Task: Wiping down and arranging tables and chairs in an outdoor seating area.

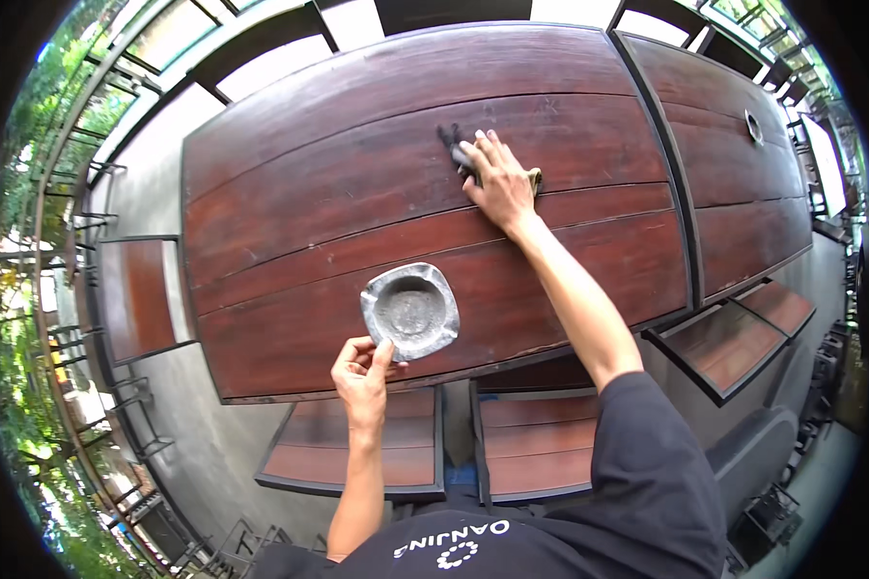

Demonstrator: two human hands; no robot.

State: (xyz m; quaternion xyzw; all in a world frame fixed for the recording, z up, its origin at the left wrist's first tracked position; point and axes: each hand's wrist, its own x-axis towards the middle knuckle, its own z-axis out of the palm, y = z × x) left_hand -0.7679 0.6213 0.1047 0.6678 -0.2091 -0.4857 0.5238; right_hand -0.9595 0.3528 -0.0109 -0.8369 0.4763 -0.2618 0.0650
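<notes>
A grey, square-rimmed ashtray point(410, 310) with a round hollow is gripped at its near left corner by my left hand point(364, 373). I see it over the near part of a reddish-brown wooden plank table point(304, 188); its hollow faces up toward me. Farther out, my right hand point(503, 177) lies spread on a bunched cloth point(536, 179) against the tabletop. Most of the cloth is hidden under the palm. Its dark, blurred end point(450, 141) sticks out to the left of the fingers.
A second wooden table point(739, 174) adjoins on the right, carrying another ashtray point(753, 127). Wooden benches or stools point(362, 441) stand at the near edge, with another seat point(137, 297) at the left end and more seats point(728, 347) at the right. Concrete floor point(195, 449) shows around them.
</notes>
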